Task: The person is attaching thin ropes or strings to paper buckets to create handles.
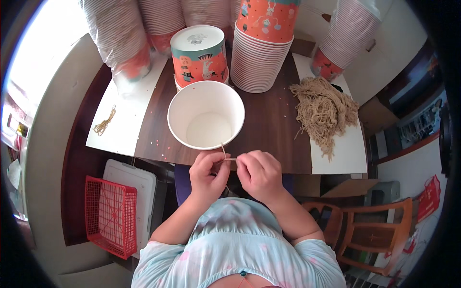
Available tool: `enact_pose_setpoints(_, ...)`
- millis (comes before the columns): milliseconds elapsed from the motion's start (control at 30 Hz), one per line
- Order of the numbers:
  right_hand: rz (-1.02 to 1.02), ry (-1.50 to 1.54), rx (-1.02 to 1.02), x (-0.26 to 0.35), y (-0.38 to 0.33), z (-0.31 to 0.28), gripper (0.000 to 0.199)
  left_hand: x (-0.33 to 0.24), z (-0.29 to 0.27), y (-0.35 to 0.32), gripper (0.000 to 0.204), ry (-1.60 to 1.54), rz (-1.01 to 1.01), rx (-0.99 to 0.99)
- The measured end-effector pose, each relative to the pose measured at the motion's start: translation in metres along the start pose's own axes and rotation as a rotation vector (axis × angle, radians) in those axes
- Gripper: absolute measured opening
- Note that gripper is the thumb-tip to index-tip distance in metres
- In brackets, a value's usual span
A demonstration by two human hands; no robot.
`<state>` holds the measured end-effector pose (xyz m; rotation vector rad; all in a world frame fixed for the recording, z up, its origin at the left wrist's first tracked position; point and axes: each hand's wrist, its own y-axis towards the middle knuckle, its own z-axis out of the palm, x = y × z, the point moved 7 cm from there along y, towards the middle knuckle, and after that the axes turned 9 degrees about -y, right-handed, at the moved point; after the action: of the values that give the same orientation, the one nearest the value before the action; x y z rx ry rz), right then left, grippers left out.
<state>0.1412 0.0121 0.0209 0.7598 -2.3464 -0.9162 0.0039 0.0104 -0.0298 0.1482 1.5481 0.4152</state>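
Note:
A thin tan string (pixel 230 159) is stretched between my hands at the near edge of the table. My left hand (pixel 210 175) pinches it between thumb and fingertips, and my right hand (pixel 260 173) grips it a short way to the right. One strand rises from my left fingers to the near rim of a white paper bucket (pixel 206 128); how it joins the rim is too small to tell. The bucket stands upright with its mouth towards me and nothing inside. Some string hangs below my hands, partly hidden.
Behind the bucket stand an upside-down orange and teal bucket (pixel 199 55) and a tall stack of buckets (pixel 259 62). Bagged stacks (pixel 113 38) line the back. A tangled heap of tan string (pixel 324 110) lies right, a small bundle (pixel 104 122) left. A red basket (pixel 111 216) sits lower left.

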Motion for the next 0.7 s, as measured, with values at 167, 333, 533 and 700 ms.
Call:
enact_pose_setpoints(167,-0.066,0.189,0.054,-0.012,0.01,-0.011,0.021,-0.019,-0.003,0.004,0.019,0.23,0.464,0.081)
enact_pose_setpoints(333,-0.199,-0.001,0.169,-0.02,0.054,-0.007,0.04,-0.003,-0.019,0.009,0.012,-0.048,0.206,0.185)
enact_pose_setpoints(533,-0.248,0.038,0.25,-0.02,0.046,0.026,0.026,0.009,-0.03,0.013,0.006,-0.306,0.085,0.103)
enact_pose_setpoints(700,-0.15,0.077,0.215,-0.015,0.05,0.018,0.024,0.015,-0.037,0.012,0.007,-0.421,-0.074,0.068)
